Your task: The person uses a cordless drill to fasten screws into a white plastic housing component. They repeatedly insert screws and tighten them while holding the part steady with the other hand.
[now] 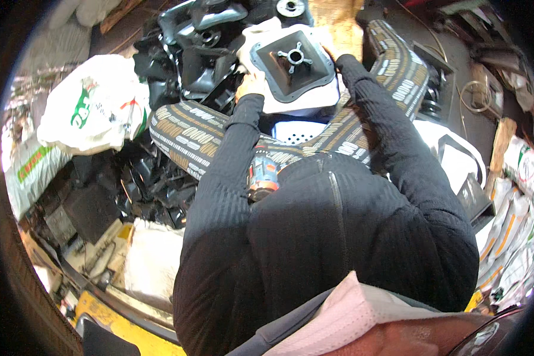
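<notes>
Housing (290,70) ahead, sack (98,110) to its left

A black, roughly square part (292,66) with a wavy-edged flange and a ring-shaped hub at its center lay slightly turned atop a white, blocklike piece (285,105), hub facing up.

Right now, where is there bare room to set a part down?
The tan board looks bare beyond the right hand, between the heaped black parts and the right trouser leg. It's crowded left of the left hand: those parts, then a white sack.
</notes>
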